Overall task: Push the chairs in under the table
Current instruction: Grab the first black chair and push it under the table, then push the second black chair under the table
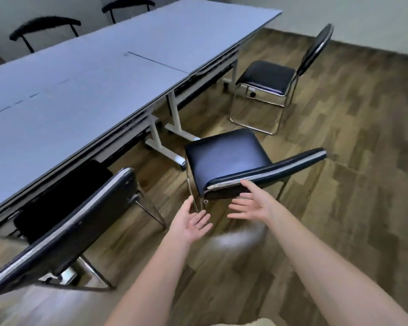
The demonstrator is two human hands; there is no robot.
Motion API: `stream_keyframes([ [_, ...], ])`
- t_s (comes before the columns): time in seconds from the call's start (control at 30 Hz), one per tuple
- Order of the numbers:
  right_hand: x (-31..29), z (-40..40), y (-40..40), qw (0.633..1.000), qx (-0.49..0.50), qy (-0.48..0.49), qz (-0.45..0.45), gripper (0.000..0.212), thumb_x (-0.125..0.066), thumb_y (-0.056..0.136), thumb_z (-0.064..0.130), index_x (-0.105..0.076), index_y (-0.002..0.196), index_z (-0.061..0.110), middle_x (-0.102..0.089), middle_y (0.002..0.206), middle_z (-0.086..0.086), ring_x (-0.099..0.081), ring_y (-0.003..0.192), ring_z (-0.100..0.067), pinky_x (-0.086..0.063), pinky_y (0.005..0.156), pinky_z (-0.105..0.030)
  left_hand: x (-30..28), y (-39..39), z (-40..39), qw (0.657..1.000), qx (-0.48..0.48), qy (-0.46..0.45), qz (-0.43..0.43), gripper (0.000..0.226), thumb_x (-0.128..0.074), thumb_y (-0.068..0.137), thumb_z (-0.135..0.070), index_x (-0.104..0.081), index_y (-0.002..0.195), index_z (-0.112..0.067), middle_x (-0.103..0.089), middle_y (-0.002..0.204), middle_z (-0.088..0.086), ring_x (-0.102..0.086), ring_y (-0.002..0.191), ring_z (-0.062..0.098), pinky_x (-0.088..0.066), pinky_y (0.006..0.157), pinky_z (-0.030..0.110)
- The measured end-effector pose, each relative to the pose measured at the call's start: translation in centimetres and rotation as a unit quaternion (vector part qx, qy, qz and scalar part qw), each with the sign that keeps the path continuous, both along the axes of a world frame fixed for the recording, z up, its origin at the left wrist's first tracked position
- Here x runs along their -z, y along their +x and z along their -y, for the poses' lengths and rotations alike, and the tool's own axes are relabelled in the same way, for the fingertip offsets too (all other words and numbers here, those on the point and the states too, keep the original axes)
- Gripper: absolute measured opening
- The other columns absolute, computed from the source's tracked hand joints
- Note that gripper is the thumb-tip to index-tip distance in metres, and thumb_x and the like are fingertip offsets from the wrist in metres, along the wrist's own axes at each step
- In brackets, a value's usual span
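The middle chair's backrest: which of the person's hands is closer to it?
Right. The right hand has its fingertips at the middle chair's backrest, near its left end. The left hand hovers open lower down, beside the chair's chrome leg.

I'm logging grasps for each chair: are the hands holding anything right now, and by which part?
Nothing is held. Both hands are open: the left hand is free, and the right hand reaches at the backrest of the black padded chrome-framed chair, not gripping it.

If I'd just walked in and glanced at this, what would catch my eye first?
Probably the two bare hands, left hand and right hand, open and reaching for the backrest of the middle chair, which stands clear of the long grey table. Another chair sits pulled out further along.
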State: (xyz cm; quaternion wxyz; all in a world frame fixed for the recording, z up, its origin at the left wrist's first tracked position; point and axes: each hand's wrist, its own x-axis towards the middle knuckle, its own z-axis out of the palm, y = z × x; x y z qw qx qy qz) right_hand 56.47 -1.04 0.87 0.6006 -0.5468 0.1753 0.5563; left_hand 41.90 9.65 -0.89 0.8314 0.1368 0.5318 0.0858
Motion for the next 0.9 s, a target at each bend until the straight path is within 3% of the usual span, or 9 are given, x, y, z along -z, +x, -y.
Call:
stream_keyframes([
  [0.07, -0.5, 4.5, 3.8, 1.000, 0.031, -0.005, 0.004, 0.081, -0.061, 0.088, 0.034, -0.019, 0.149, 0.002, -0.032, 0.149, -0.025, -0.039, 0.132, -0.042, -0.052, 0.055, -0.059, -0.3, 3.8, 2.9, 1.000, -0.006, -0.022, 0.008, 0.092, -0.064, 0.085, -0.038, -0.014, 0.152, -0.001, -0.041, 0.148, 0.019, -0.042, 0.135, 0.033, -0.034, 0.107, 0.050],
  [0.1, -0.7, 6.5, 5.6, 0.999, 0.048, -0.008, 0.006, 0.084, -0.062, 0.087, 0.035, -0.016, 0.149, 0.002, -0.032, 0.149, -0.025, -0.040, 0.131, -0.043, -0.051, 0.055, -0.061, -0.5, 5.5, 4.0, 0.999, -0.014, -0.032, 0.010, 0.096, -0.066, 0.084, -0.038, -0.011, 0.152, 0.000, -0.036, 0.150, 0.021, -0.040, 0.136, 0.035, -0.033, 0.108, 0.051],
  [0.23, -1.5, 12.2, 12.0, 0.995, 0.103, -0.010, 0.004, 0.093, -0.064, 0.085, 0.037, -0.008, 0.151, 0.004, -0.025, 0.153, -0.026, -0.037, 0.131, -0.049, -0.040, 0.089, -0.065, -0.8, 10.9, 6.7, 0.997, -0.053, -0.046, 0.023, 0.102, -0.069, 0.082, -0.039, -0.005, 0.152, -0.001, -0.022, 0.155, 0.026, -0.031, 0.140, 0.041, -0.028, 0.110, 0.055],
  [0.37, -1.7, 13.7, 16.4, 0.990, 0.138, 0.010, -0.011, 0.098, -0.066, 0.084, 0.037, -0.003, 0.152, 0.005, -0.021, 0.154, -0.026, -0.035, 0.129, -0.054, -0.038, 0.090, -0.066, -1.4, 14.0, 6.7, 0.994, -0.103, -0.017, 0.003, 0.099, -0.074, 0.078, -0.035, -0.015, 0.152, -0.007, -0.019, 0.155, 0.026, -0.028, 0.140, 0.043, -0.030, 0.106, 0.061],
  [0.5, -1.5, 11.8, 19.3, 0.989, 0.146, 0.024, -0.025, 0.094, -0.065, 0.086, 0.035, -0.004, 0.152, 0.006, -0.019, 0.155, -0.025, -0.031, 0.133, -0.053, -0.037, 0.091, -0.066, -1.0, 15.5, 4.0, 0.981, -0.189, 0.016, -0.030, 0.077, -0.075, 0.078, -0.033, -0.037, 0.143, -0.019, -0.031, 0.149, 0.015, -0.034, 0.136, 0.045, -0.038, 0.098, 0.065],
  [0.57, -1.2, 10.2, 20.5, 0.991, 0.133, 0.021, -0.021, 0.089, -0.063, 0.088, 0.032, -0.008, 0.152, 0.006, -0.019, 0.155, -0.023, -0.030, 0.135, -0.050, -0.035, 0.097, -0.066, 0.0, 16.1, 2.2, 0.979, -0.200, 0.001, -0.035, 0.076, -0.075, 0.076, -0.034, -0.038, 0.140, -0.020, -0.031, 0.150, 0.016, -0.032, 0.134, 0.051, -0.041, 0.090, 0.069],
  [0.7, 0.3, 7.0, 22.6, 0.995, 0.094, 0.012, -0.025, 0.070, -0.064, 0.088, 0.029, -0.028, 0.145, 0.013, -0.022, 0.155, -0.018, -0.029, 0.135, -0.049, -0.034, 0.097, -0.068, 2.0, 17.1, 0.6, 0.981, -0.179, -0.022, -0.075, 0.051, -0.064, 0.086, -0.030, -0.047, 0.132, -0.017, -0.040, 0.146, 0.013, -0.036, 0.133, 0.046, -0.027, 0.098, 0.073],
  [0.8, 2.5, 5.5, 24.0, 0.995, 0.090, -0.017, -0.027, 0.045, -0.064, 0.087, 0.022, -0.045, 0.126, 0.008, -0.042, 0.141, -0.017, -0.041, 0.127, -0.046, -0.040, 0.085, -0.069, 3.2, 17.5, 0.1, 0.978, -0.186, -0.042, -0.086, 0.016, -0.054, 0.091, -0.021, -0.051, 0.097, -0.007, -0.046, 0.141, 0.013, -0.041, 0.131, 0.042, -0.025, 0.102, 0.070],
  [0.9, 4.5, 4.5, 25.4, 0.994, 0.091, -0.049, -0.025, 0.050, -0.066, 0.085, 0.016, -0.047, 0.130, 0.007, -0.050, 0.133, -0.020, -0.047, 0.119, -0.046, -0.040, 0.073, -0.074, 3.9, 17.7, -0.8, 0.975, -0.198, -0.046, -0.094, 0.015, -0.050, 0.091, -0.016, -0.045, 0.082, -0.005, -0.055, 0.120, 0.016, -0.043, 0.127, 0.042, -0.024, 0.103, 0.070],
])
